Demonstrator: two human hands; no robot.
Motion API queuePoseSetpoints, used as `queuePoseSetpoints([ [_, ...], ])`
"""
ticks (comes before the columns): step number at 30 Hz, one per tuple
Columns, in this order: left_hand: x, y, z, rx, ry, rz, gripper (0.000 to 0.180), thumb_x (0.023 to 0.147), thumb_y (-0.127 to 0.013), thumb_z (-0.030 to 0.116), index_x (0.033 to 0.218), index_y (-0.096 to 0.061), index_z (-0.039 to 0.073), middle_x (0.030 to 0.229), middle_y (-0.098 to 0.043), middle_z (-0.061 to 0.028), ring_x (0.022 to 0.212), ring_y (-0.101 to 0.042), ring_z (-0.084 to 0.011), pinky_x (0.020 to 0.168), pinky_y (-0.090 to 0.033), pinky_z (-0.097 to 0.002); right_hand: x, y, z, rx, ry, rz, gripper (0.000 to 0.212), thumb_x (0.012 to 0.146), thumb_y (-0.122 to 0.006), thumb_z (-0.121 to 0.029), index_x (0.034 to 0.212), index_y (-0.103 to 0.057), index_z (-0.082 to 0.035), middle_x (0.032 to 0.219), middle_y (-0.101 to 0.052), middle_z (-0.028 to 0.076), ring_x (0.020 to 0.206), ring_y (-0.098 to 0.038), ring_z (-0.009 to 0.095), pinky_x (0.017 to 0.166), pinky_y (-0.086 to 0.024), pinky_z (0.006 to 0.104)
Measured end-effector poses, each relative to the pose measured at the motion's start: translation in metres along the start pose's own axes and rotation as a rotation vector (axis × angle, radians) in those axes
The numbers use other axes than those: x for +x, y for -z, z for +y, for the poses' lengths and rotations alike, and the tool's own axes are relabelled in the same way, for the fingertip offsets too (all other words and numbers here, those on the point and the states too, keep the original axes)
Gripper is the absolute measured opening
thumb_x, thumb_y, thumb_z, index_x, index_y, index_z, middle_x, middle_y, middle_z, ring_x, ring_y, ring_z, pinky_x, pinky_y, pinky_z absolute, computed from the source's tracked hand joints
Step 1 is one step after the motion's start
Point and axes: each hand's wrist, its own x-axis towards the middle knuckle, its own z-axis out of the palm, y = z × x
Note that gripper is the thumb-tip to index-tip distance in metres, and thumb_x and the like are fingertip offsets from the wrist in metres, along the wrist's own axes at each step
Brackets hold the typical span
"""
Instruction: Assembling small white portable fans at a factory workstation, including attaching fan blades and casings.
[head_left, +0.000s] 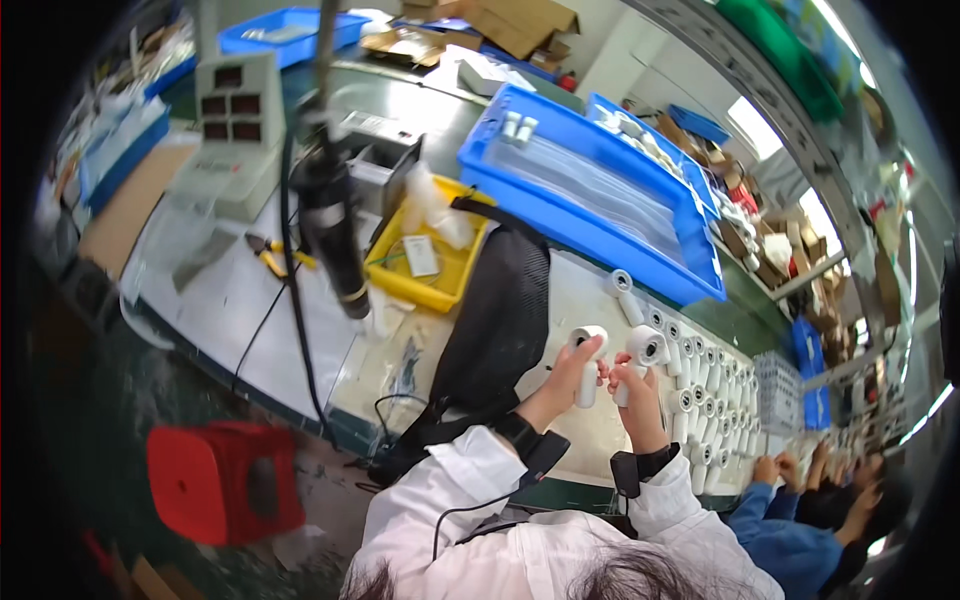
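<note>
In my left hand (pixel 568 382) is a white handheld fan (pixel 587 390), with a round head and a short straight handle. My right hand (pixel 641 400) grips a second white handheld fan (pixel 648 346) by its handle; its round head with a dark centre faces up. Both hands are closed and close together above the pale work surface (pixel 580 440). Several more white fans (pixel 705 400) lie in rows just right of my right hand. One fan (pixel 624 297) lies a little beyond my hands. Black bands with small boxes sit on both my wrists.
A black bag (pixel 500 310) lies left of my hands, beside a yellow bin (pixel 415 290). Beyond stands a large blue tray (pixel 590 200). A dark hanging tool (pixel 330 220) and its cable cross the left side. Co-workers' hands (pixel 785 468) are at the right; a red stool (pixel 215 480) stands lower left.
</note>
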Motion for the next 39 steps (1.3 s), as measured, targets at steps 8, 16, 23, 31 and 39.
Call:
queuePoseSetpoints([
  [8,-0.003,-0.012,0.001,-0.142,-0.198,0.06,0.041,0.085,-0.049,0.039,0.11,-0.049,0.007,0.1,-0.056,-0.0094,0.098,-0.055,-0.0202,0.087,-0.044,-0.0351,0.013,0.011,0.009,-0.484,0.182,-0.033,0.045,0.083,-0.057,-0.013,0.122,-0.038,-0.001,0.102,-0.055,0.008,0.075,-0.054,0.011,0.066,-0.045,0.0245],
  [16,-0.014,-0.013,0.001,-0.161,-0.125,0.092,0.048,0.086,-0.047,0.041,0.124,-0.042,0.012,0.114,-0.052,-0.0093,0.099,-0.055,-0.0214,0.083,-0.046,-0.0354,0.005,-0.007,-0.002,-0.545,0.358,-0.376,0.083,0.075,-0.068,-0.014,0.138,-0.016,-0.002,0.13,-0.036,0.014,0.121,-0.037,0.023,0.1,-0.03,0.0358],
  [23,-0.005,-0.008,-0.001,-0.148,-0.294,0.21,0.056,0.088,-0.038,0.049,0.126,-0.04,0.009,0.118,-0.05,-0.0064,0.102,-0.053,-0.021,0.091,-0.039,-0.0369,0.044,0.004,-0.027,-0.337,-0.013,-0.595,0.091,0.069,-0.075,-0.014,0.138,-0.018,-0.002,0.131,-0.035,0.012,0.122,-0.035,0.021,0.1,-0.031,0.0343],
  [31,0.002,0.009,0.003,0.077,-0.085,0.233,0.043,0.092,-0.033,0.04,0.117,-0.045,0.006,0.106,-0.057,-0.0076,0.099,-0.054,-0.0196,0.09,-0.039,-0.0372,0.274,-0.085,-0.187,-0.501,0.124,-0.487,0.076,0.071,-0.072,-0.018,0.133,-0.03,-0.005,0.114,-0.047,0.007,0.102,-0.05,0.017,0.082,-0.046,0.0319],
  [39,0.004,0.016,-0.001,0.011,-0.017,0.208,0.041,0.095,-0.029,0.034,0.108,-0.049,0.0,0.098,-0.059,-0.0116,0.097,-0.055,-0.0204,0.084,-0.041,-0.0328,0.462,-0.129,-0.155,-0.493,0.201,-0.205,0.07,0.068,-0.075,-0.025,0.123,-0.037,-0.006,0.108,-0.049,0.011,0.09,-0.056,0.02,0.07,-0.052,0.0328],
])
